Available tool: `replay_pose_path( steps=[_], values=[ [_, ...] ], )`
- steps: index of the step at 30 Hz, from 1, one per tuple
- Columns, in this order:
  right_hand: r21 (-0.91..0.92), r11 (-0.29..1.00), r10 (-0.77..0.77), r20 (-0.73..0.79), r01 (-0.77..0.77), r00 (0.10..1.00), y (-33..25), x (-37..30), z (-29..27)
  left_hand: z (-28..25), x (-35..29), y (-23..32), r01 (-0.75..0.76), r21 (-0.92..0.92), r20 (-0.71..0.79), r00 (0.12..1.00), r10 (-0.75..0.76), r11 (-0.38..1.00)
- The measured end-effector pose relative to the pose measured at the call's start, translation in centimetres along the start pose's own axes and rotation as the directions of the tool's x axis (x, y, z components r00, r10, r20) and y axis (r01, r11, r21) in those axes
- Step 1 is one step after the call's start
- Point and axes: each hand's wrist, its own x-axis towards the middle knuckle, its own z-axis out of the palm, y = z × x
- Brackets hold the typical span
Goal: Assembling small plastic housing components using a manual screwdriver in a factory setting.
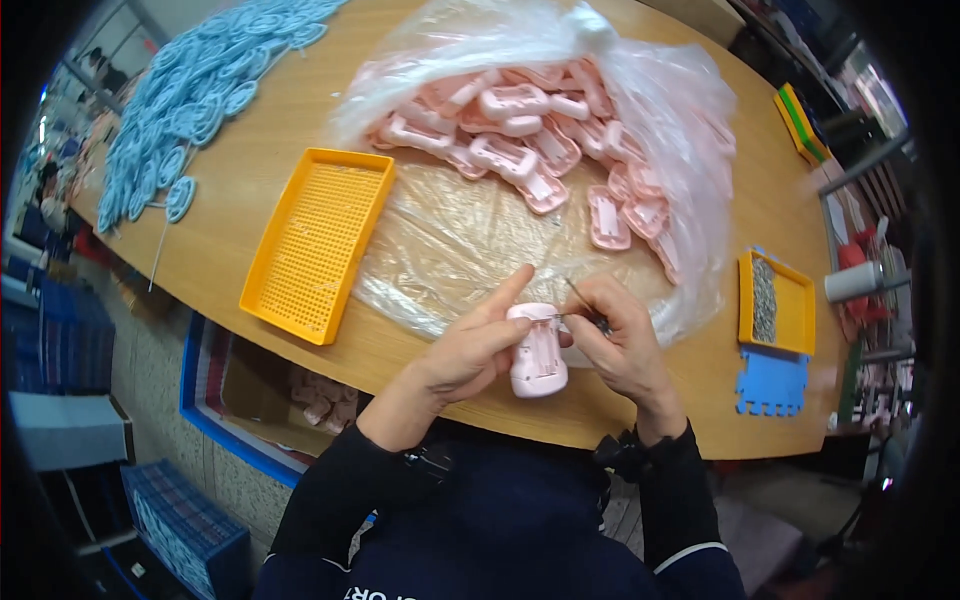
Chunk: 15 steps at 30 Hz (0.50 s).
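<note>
At lower centre, the left hand (470, 345) is gripping a pale pink rounded plastic casing (537, 352), while the right hand (620, 335) is pinching a thin metal tool (580, 297) against it.

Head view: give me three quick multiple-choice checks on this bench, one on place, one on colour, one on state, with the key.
1. Where does the empty mesh tray lie?
A. left of the clear bag
B. right of the bag
C. on the floor

2. What colour is the part pile at far left?
A. pink
B. light blue
C. yellow

3. How is the pink plastic housing at the table edge held?
A. lying free
B. in the left hand
C. inside the bag

Key: 1 A, it sits beside the clear bag on its left. 2 B, pale blue pieces. 3 B, the left hand grips it while the right hand applies a thin tool.
</note>
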Motion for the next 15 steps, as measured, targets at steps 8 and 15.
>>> replay_pose_path(
  steps=[8,15],
  values=[
    [-0.076,0.992,-0.095,0.066,0.1,0.993,-0.4,-0.7,-0.4,-0.5,0.1,-2.1,0.019,0.053,-0.054,0.998,-0.017,0.998],
    [-0.157,0.972,-0.173,0.027,0.175,0.985,-0.2,-0.6,0.1,-0.1,0.3,-2.2,0.033,-0.087,-0.01,0.999,-0.034,0.996]
  ],
)
